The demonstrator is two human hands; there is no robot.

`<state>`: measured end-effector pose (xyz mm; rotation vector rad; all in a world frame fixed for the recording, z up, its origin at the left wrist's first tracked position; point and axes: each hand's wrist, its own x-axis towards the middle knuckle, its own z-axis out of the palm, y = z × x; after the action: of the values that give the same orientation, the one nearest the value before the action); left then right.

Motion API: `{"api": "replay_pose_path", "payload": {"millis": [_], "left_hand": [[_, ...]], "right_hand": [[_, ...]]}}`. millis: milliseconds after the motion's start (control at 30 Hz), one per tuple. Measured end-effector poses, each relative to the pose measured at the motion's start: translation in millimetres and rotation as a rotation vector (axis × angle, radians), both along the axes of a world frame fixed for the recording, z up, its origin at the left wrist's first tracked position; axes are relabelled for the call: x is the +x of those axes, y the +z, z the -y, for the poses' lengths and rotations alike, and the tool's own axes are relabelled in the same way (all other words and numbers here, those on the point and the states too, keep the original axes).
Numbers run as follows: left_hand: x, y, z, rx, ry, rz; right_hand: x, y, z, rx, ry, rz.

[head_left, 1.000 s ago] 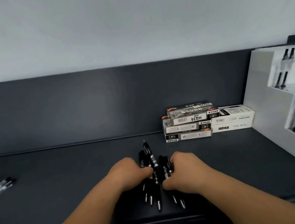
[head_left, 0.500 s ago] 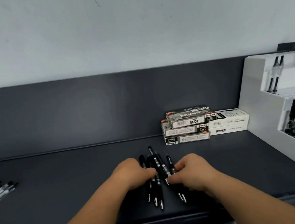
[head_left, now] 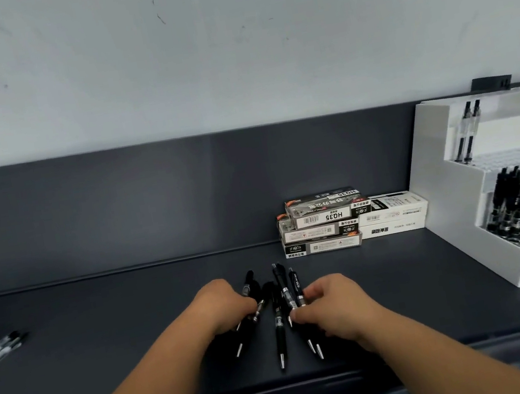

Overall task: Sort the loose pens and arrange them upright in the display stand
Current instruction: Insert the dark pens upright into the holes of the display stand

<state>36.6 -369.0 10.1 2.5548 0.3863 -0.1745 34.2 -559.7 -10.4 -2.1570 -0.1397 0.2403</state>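
Loose black click pens [head_left: 279, 326] lie fanned in the middle of the dark grey worktop [head_left: 104, 343], silver tips toward the person. The left hand [head_left: 223, 306] curls its fingers over the pens on the fan's left side; the right hand [head_left: 333, 305] pinches two on its right. The white stepped display stand [head_left: 447, 196], well apart at the right, holds rows of upright black pens. Stacked pen boxes [head_left: 325, 223] sit behind.
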Motion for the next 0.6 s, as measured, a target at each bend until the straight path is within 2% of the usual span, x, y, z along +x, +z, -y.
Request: {"api": "replay_pose_path", "payload": {"millis": [100,200,333,467,600], "left_hand": [[-3,-1,-7,-0.1,-0.011,0.028],[-7,-1,-6,-0.386,0.074,0.191],[-15,4,21,-0.749,0.006,0.309],[-20,10,58,-0.886,-0.07,0.417],[-16,15,86,-0.962,-0.085,0.427]], "right_hand": [[-3,3,1,0.068,0.004,-0.002],[-6,8,4,0.191,0.001,-0.002],[-4,13,13,0.313,-0.053,0.045],[0,17,26,0.385,-0.062,0.108],[6,19,48,0.383,-0.037,0.15]]}}
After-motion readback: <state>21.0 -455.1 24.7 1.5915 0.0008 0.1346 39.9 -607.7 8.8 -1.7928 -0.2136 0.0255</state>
